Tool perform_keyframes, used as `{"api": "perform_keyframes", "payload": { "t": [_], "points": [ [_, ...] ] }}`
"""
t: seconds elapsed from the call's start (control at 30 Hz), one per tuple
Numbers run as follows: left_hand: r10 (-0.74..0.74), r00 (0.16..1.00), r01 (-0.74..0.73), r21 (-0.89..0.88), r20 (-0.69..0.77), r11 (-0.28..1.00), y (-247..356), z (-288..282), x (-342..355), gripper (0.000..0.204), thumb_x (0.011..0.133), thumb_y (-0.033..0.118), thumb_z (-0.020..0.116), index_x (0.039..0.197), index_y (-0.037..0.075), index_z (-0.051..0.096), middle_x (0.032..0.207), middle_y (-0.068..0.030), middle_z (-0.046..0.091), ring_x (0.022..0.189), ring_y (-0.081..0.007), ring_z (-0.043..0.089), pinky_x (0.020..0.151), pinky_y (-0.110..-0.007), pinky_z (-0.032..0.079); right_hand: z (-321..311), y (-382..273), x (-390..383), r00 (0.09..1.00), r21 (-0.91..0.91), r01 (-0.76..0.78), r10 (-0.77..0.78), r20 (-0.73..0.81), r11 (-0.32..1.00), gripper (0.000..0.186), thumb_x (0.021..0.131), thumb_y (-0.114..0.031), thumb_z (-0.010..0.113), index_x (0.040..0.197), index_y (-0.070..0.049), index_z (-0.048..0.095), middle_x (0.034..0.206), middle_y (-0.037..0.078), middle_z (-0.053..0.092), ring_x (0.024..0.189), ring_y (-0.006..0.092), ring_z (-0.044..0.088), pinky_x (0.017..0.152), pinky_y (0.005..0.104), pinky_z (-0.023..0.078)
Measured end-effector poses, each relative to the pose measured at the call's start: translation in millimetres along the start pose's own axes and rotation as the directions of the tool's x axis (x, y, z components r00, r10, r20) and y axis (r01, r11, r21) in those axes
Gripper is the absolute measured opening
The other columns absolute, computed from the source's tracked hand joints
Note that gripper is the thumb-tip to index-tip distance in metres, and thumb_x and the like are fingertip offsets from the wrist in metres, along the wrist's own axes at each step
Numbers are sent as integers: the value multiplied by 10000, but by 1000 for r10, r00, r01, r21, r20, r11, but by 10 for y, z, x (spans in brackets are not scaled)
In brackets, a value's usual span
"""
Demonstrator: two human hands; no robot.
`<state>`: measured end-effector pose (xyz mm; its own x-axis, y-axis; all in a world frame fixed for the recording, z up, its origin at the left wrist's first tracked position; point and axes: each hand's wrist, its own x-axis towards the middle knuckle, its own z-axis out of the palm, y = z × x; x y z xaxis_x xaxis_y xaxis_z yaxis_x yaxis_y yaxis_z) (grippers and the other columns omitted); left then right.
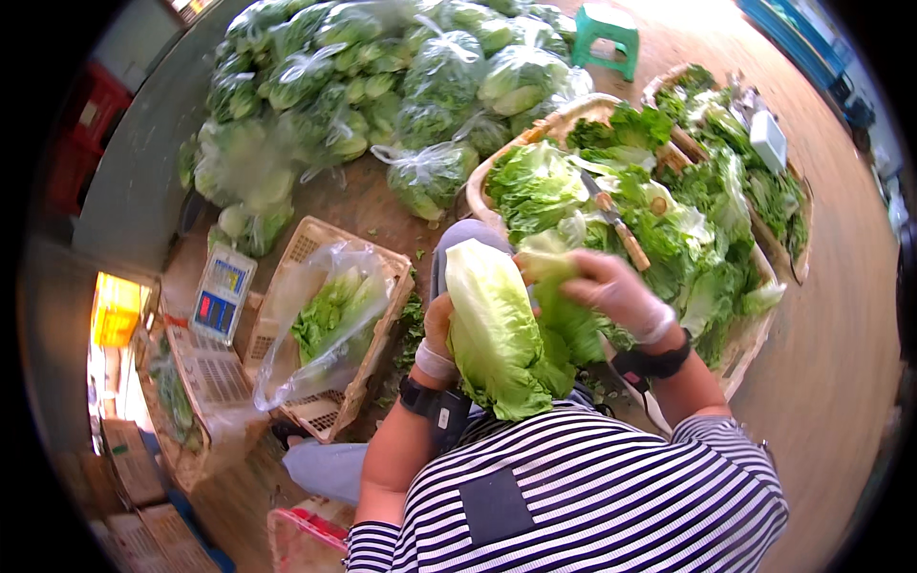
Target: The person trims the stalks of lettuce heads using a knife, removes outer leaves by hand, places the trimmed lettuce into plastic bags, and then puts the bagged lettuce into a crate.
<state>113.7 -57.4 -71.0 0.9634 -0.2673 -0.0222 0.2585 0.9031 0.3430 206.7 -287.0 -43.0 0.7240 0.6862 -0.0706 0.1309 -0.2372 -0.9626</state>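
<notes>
A long head of leafy lettuce, pale at its base, rests upright over my lap. My left hand, in a thin translucent glove, is closed around its left side. On the other side my right hand, gloved too and smeared by motion, grips a green lettuce leaf beside the head. Whether this leaf is still joined to the head I cannot tell. To the right a wide basket holds loose lettuce leaves, with a wooden-handled knife lying on top.
Left of my knee stands a plastic crate with an open clear bag of lettuce inside. A digital scale sits beside it. Bagged vegetables are piled ahead, near a green stool. Another basket of leaves stands far right.
</notes>
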Motion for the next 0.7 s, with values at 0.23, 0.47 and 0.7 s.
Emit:
{"api": "perform_keyframes", "payload": {
  "t": [0.23,0.47,0.7],
  "points": [
    [210,945,-202,57,-250,978,232,-119,-385,650,859,438,534,1337,17,402,1261,-185,523,1147,-307,535,976,-415,444,-546,-227,-78,823,-802,-180,-360,-440,569,615,830,-198,647,1369,-47,393,1414,181,373,1288,316,380,1045,380,333],
    [726,677,-533,596,-124,600,554,-111,-799,671,830,305,667,1354,19,360,1270,-88,488,1146,-173,472,984,-317,382,1686,-402,656,959,429,-59,-67,274,902,1077,660,-283,839,1464,-47,162,1416,116,350,1279,200,362,1064,329,289],
    [933,-346,129,980,-101,154,895,-716,-1975,652,820,165,636,1352,55,275,1354,-100,311,1273,-228,314,1080,-384,249,1959,-596,1728,913,402,-60,-113,392,914,853,717,-237,788,1408,-46,325,1305,95,497,1171,167,467,998,312,374]
  ]
}}
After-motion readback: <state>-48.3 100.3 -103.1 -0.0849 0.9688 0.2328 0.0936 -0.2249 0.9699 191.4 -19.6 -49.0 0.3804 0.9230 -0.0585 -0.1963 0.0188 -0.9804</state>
